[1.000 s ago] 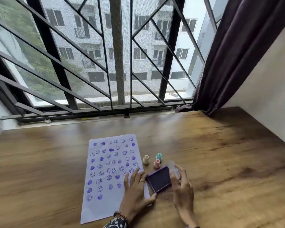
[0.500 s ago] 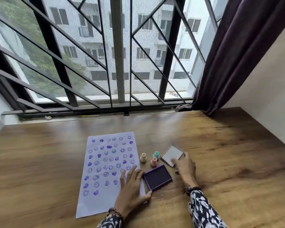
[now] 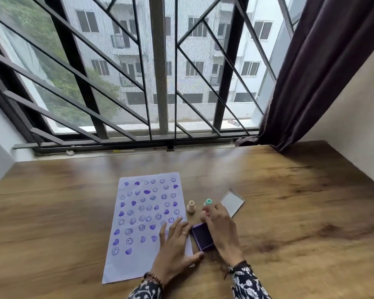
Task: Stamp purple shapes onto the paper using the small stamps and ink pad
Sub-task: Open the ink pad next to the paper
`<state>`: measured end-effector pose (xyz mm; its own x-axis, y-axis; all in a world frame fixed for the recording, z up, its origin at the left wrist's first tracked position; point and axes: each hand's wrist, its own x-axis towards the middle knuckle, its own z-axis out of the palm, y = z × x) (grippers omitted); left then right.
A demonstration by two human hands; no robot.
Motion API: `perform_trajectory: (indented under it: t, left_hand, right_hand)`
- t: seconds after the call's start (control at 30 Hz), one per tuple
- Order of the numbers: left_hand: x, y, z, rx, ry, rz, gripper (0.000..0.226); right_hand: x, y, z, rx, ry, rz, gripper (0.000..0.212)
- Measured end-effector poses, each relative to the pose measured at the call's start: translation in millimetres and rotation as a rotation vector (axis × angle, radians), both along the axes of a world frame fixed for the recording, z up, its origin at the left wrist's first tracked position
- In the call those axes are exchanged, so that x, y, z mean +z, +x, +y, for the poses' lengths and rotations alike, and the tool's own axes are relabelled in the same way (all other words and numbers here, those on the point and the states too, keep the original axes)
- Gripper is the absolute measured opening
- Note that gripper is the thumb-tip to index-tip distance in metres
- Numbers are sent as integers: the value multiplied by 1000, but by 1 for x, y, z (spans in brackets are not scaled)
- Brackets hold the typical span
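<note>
A white paper (image 3: 143, 212) covered with several purple hearts and smiley prints lies on the wooden table (image 3: 289, 212). My left hand (image 3: 175, 249) rests flat on its lower right corner, fingers spread. The open purple ink pad (image 3: 201, 236) sits just right of the paper, partly under my right hand (image 3: 220, 229). That hand's fingertips close around the pink stamp (image 3: 204, 212), which is mostly hidden. A beige stamp (image 3: 190, 206) and a teal stamp (image 3: 208, 201) stand upright beside it.
The ink pad's lid (image 3: 232, 201) lies open side up, right of the stamps. A barred window (image 3: 160, 83) runs along the table's far edge. A dark curtain (image 3: 311, 72) hangs at the back right, and a wall (image 3: 354, 104) borders the right side.
My right hand lifted the lid off the ink pad, set it down right of the stamps, then moved back left onto the pink stamp. My left hand stayed on the paper.
</note>
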<state>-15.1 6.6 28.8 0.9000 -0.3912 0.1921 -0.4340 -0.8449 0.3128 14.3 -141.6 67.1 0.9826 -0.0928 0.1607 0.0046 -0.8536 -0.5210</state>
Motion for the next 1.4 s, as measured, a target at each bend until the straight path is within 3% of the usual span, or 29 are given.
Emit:
perform_trajectory:
  t: [0.07,0.17,0.27,0.43,0.63,0.83,0.97,1.07,1.17,1.3,1.4]
  left_hand:
    - [2,1,-1,58,-103,-13,75]
    - [11,4,-7,189,-403,43,60]
    - [36,5,-18,175,-640,29,42]
    - [61,3,-36,200,-783,10,34]
    - [67,-1,-42,174,-660,-75,26]
    - [65,0,-43,131,-690,-86,21]
    - [52,9,-38,170,-597,-133,19]
    - [36,21,-28,293,-484,-100,22]
    - [23,32,-20,397,-397,-26,16]
    - [10,39,-18,360,-293,60,29]
    - [7,38,-19,362,-275,76,32]
  right_hand:
    - [5,-5,-3,-117,287,-29,6]
    - [18,-12,-8,-214,934,93,12]
    - [24,-20,-8,-200,1188,219,25]
    - [23,-31,-6,-175,1305,265,32]
    - [24,-31,-7,-181,1380,261,40]
    - [25,-26,-4,-358,1476,299,30]
    - [25,-24,-8,-486,1638,312,24]
    - [22,-26,-13,-558,1696,332,31]
    - [19,-30,-16,-608,1732,357,21]
    - [16,-37,-18,-617,1715,347,7]
    - [14,-43,-21,-633,1664,320,16]
